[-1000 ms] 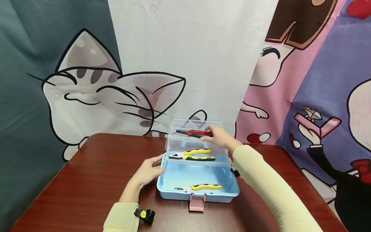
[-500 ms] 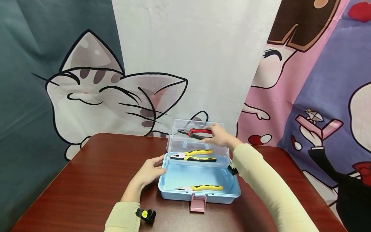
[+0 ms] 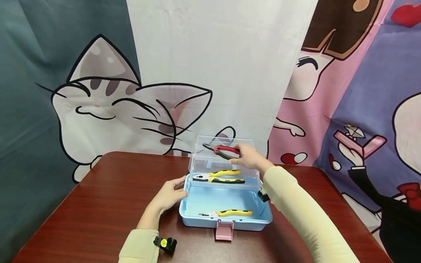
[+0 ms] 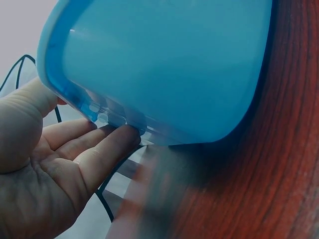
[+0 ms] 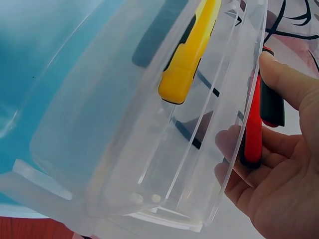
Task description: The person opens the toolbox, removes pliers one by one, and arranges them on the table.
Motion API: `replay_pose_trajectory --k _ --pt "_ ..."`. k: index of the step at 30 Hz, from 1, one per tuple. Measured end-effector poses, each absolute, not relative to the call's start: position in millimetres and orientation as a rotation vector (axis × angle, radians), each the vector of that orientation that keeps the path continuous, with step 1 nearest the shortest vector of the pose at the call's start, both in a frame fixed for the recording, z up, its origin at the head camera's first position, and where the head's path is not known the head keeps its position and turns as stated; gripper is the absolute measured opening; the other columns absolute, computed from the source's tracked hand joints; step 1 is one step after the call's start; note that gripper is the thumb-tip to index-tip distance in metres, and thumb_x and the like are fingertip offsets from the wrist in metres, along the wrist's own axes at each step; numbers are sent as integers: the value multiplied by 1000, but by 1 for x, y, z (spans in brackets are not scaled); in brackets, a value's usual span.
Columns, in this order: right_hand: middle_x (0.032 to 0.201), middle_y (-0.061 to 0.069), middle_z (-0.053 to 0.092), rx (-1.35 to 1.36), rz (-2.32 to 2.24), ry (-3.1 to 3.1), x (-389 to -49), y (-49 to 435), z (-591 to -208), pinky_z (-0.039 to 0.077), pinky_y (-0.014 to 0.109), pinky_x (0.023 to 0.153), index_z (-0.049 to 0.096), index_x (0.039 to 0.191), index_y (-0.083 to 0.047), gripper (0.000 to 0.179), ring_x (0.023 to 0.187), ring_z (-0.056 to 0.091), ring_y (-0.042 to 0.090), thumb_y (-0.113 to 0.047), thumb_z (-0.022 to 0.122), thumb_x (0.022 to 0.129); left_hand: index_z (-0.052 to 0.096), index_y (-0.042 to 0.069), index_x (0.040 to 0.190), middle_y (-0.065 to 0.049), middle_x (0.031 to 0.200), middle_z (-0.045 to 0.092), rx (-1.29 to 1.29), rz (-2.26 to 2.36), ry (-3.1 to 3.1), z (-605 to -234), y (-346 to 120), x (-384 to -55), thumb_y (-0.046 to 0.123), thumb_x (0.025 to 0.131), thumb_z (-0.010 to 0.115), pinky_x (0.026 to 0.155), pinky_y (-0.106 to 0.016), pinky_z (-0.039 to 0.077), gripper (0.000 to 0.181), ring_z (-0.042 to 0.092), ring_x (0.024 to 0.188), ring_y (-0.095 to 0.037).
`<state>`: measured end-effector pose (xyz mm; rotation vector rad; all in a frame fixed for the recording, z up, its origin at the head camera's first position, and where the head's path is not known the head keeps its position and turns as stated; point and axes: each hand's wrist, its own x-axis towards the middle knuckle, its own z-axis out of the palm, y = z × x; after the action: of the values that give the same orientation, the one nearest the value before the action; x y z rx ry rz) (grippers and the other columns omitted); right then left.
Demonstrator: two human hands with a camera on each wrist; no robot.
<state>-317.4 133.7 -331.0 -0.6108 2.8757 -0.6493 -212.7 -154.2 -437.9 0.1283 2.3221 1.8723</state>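
Observation:
A light-blue toolbox (image 3: pixel 227 223) stands open on the table, its clear plastic tray raised toward the back. My left hand (image 3: pixel 167 194) holds the left rear corner, thumb over the rim and fingers against the outside, as the left wrist view shows. My right hand (image 3: pixel 248 157) grips red-and-black pliers (image 3: pixel 221 149) by the handles, above the upper tray level; their handles are spread and the nose points left. Yellow-and-black combination pliers (image 3: pixel 218 179) lie on the clear tray (image 5: pixel 149 164). Yellow-handled long-nose pliers (image 3: pixel 230 213) rest in the box bottom near the front.
A pink latch (image 3: pixel 224 231) hangs down at the box's front. The dark red wooden table (image 3: pixel 108 197) runs out on both sides of the box. Behind it hangs a cartoon-printed cloth (image 3: pixel 230 73), close to the table's far edge.
The red-and-black pliers' handles have spread apart, and their nose has tilted up at the left. The right hand has hardly shifted. The left hand keeps its place on the box.

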Motion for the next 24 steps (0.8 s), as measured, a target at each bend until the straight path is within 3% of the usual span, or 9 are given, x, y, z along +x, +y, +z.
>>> replay_pose_trajectory --k 6,18,24 --pt "100 10 62 -616 -646 2861 -317 132 -331 44 32 72 55 122 -3 50 82 53 21 -29 72 84 39 3 143 -21 138 49 84 1887 2324 -440 -153 -212 1 83 63 91 -40 52 65 51 125 -34" --pt "110 17 62 -512 -770 2854 -317 132 -335 49 34 78 46 125 -1 62 91 57 23 -24 76 75 38 2 144 -20 139 49 86 1886 2320 -441 -151 -212 1 82 62 91 -40 52 67 52 125 -33" --pt "104 12 63 -587 -826 2855 -317 134 -338 50 35 76 49 129 -2 63 90 60 22 -25 75 77 39 3 143 -20 138 50 85 1889 2339 -440 -150 -212 1 81 63 92 -41 52 67 53 124 -33"
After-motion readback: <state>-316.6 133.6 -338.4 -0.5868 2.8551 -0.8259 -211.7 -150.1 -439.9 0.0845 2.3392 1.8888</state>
